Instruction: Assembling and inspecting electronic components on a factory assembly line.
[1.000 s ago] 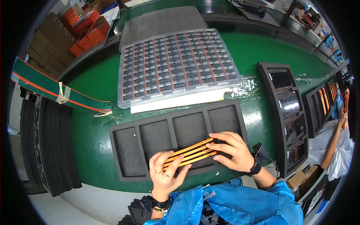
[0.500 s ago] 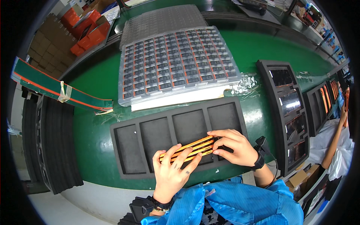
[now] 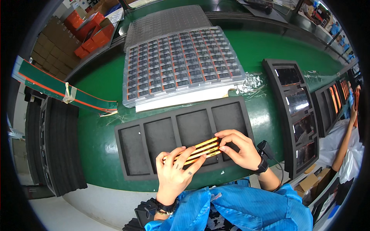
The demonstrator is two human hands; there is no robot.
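Observation:
A stack of several thin orange-edged slabs, phone frames by their look (image 3: 207, 148), is held between my two hands above the near side of a black foam tray (image 3: 163, 135). My left hand (image 3: 174, 175) is closed over the stack's left part, its fingers laid across the edges and hiding that end. At the stack's right end, my right hand (image 3: 242, 154) pinches with thumb and fingertips. Large rectangular recesses divide the tray, and the hands and stack cover parts of them.
Beyond the foam tray stands a clear plastic tray (image 3: 181, 61) full of small dark parts with orange strips. A foam tray of dark glossy screens (image 3: 296, 102) lies at right. Stacked black foam trays (image 3: 63, 150) stand at left, below a green orange-edged chute (image 3: 50, 86).
My right fingertips have shifted slightly along the stack's right end, and the stack's edges sit a little differently. My left hand keeps its hold. The whole view has shifted slightly.

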